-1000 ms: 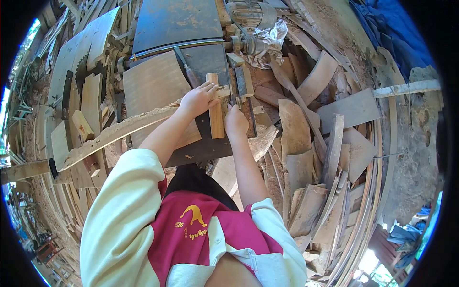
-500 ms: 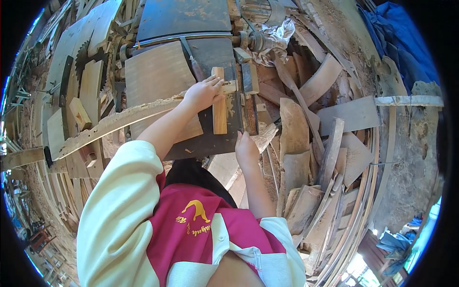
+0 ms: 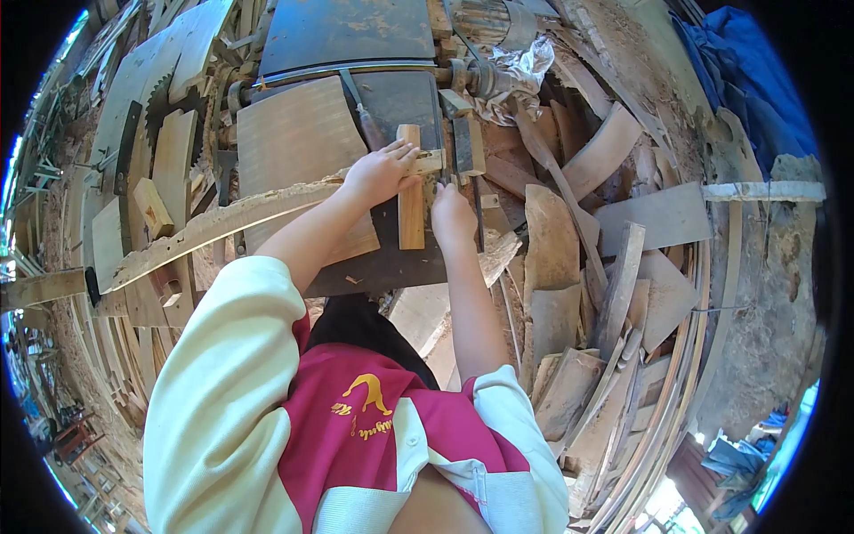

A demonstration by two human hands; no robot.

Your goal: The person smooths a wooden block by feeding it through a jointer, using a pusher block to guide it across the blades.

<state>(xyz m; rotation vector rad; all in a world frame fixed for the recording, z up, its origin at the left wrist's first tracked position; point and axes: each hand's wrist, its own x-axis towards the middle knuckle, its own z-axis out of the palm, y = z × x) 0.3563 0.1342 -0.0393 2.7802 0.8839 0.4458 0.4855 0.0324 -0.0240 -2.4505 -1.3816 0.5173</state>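
Note:
My left hand point(image 3: 381, 175) holds an upright-lying wooden block point(image 3: 410, 218) against the dark machine table point(image 3: 374, 274), its fingers over the block where a long curved wooden strip point(image 3: 213, 230) crosses beneath. The strip runs from the lower left to the table's right side. Beside the strip's right end is my right hand point(image 3: 455, 216), closed, its fingertips near the table edge. Whatever it pinches is too small to make out. A tool with a worn handle point(image 3: 371, 130) lies just above my left hand, next to a wide board point(image 3: 298, 133).
A blue-grey metal plate point(image 3: 347, 34) lies beyond the shaft. Toothed blades and a short wooden block point(image 3: 153, 208) are at the left. Wood offcuts point(image 3: 605, 151) pile up on the right, near a horizontal pale bar point(image 3: 765, 191) and a blue tarp point(image 3: 747, 80).
My right hand has moved forward along the table's right edge, up to the end of the strip. My left hand stays on the block.

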